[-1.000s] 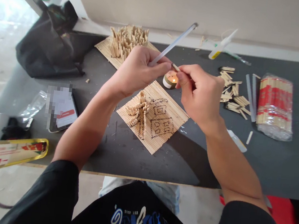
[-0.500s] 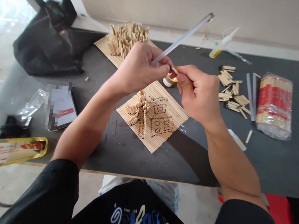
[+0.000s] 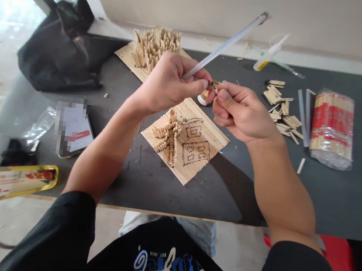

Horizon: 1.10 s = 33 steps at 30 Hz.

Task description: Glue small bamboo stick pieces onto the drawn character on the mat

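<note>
My left hand (image 3: 177, 82) is closed around a translucent glue stick (image 3: 227, 44) that slants up to the right and has a dark far end. Between the fingertips of my right hand (image 3: 245, 112) is a short wooden stick (image 3: 214, 88), pinched close to my left fingertips. Behind both hands, a small candle jar (image 3: 202, 100) is mostly hidden. Below them lies a mat of joined thin sticks (image 3: 184, 175). It carries dark drawn outlines (image 3: 195, 148) and a raised figure of short upright stick pieces (image 3: 172, 134).
A second mat with many upright sticks (image 3: 155, 46) stands behind my left hand. To the right lie short stick pieces (image 3: 283, 106), glue sticks (image 3: 303, 117), a wrapped stick bundle (image 3: 333, 128) and a glue bottle (image 3: 270, 54). A phone (image 3: 77, 131) and black bag (image 3: 59, 50) are left.
My right hand has turned and its lower fingers have curled in, tilting the short stick downward. The glue stick's far end has shifted slightly up and right. The candle is more covered.
</note>
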Motion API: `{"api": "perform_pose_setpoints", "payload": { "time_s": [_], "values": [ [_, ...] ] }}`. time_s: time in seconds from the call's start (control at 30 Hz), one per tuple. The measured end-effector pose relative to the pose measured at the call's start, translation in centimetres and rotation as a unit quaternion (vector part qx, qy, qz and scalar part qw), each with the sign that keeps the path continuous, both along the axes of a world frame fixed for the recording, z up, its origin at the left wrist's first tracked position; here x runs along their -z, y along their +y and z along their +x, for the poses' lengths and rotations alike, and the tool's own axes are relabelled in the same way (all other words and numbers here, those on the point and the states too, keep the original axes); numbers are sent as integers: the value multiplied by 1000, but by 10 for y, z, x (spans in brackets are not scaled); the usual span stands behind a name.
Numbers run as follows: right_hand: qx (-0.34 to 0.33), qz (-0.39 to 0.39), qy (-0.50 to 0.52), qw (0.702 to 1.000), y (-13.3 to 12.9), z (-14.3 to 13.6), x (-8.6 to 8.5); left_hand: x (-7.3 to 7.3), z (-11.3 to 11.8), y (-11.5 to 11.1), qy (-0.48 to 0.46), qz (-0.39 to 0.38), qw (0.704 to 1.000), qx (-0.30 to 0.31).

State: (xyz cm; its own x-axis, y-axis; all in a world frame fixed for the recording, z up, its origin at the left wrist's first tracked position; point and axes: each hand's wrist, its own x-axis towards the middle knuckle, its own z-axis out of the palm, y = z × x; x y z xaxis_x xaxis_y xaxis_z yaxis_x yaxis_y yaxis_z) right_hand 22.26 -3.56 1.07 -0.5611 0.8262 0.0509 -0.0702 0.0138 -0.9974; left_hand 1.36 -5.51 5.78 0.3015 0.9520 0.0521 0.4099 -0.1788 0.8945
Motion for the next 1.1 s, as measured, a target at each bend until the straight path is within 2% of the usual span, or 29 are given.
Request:
{"api": "perform_pose_setpoints", "payload": {
  "time_s": [0.13,0.2,0.3,0.37,0.5,0.63,0.73,0.87,1.0,1.1],
  "values": [
    [-57,-59,54,995,0,3,1,-2,1,0,29,-9,999,-32],
    [-79,-76,68,992,0,4,1,-2,-3,2,27,-7,999,-27],
    [-64,-78,57,993,2,7,-1,1,-14,9,5,15,1000,0],
    [-35,-67,50,996,6,11,-3,5,-22,17,34,49,998,-20],
    [26,36,-38,998,17,23,-1,23,-34,36,189,111,968,-121],
    [70,128,-155,977,29,39,8,44,-38,49,247,100,956,-124],
    [147,206,-207,945,32,42,13,53,-39,53,250,80,956,-131],
    [218,284,-270,894,27,37,10,56,-39,54,256,63,956,-128],
    [252,305,-291,871,25,37,8,54,-38,51,310,60,942,-116],
    [279,312,-286,862,33,43,14,55,-37,47,340,66,932,-104]
  ]
}}
